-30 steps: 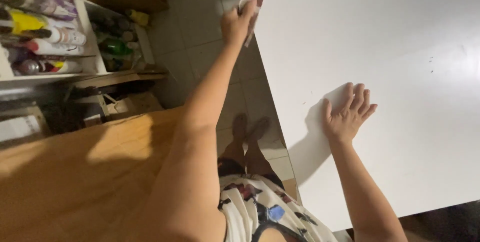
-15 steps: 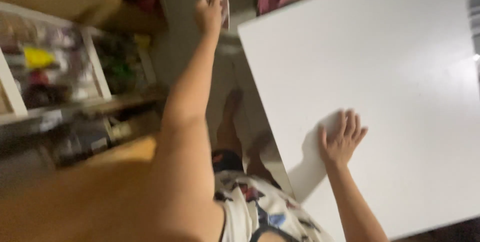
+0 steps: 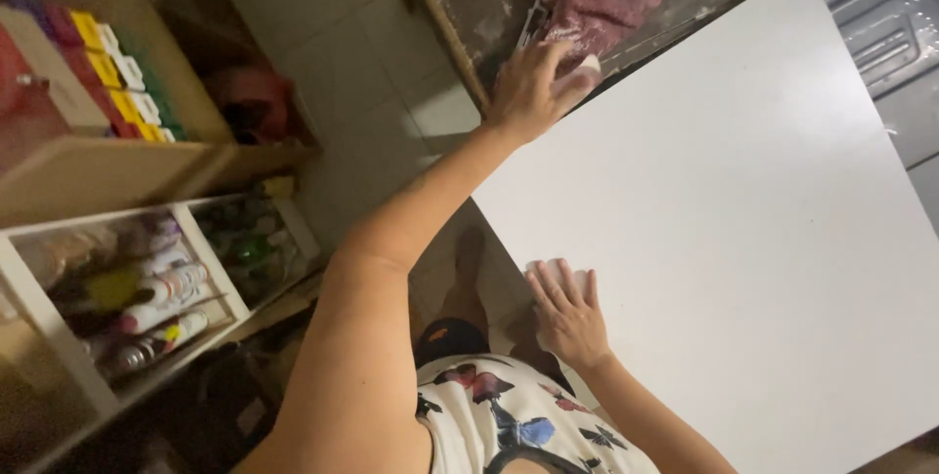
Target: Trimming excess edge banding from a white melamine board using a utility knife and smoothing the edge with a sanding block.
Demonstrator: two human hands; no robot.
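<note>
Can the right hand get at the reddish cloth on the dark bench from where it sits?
Probably not without moving: the right hand lies flat on the white board's near edge, and the reddish cloth lies beyond the far corner, beside the left hand.

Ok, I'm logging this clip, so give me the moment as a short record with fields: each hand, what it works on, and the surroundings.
left hand: left hand reaches out to the far corner of the board, closed on a small white pad
right hand: right hand lies flat, fingers spread, on the near edge of the board
work surface: large white board, blank
beyond the board: dark worktop with a reddish cloth
at the left: white shelf with bottles
</note>
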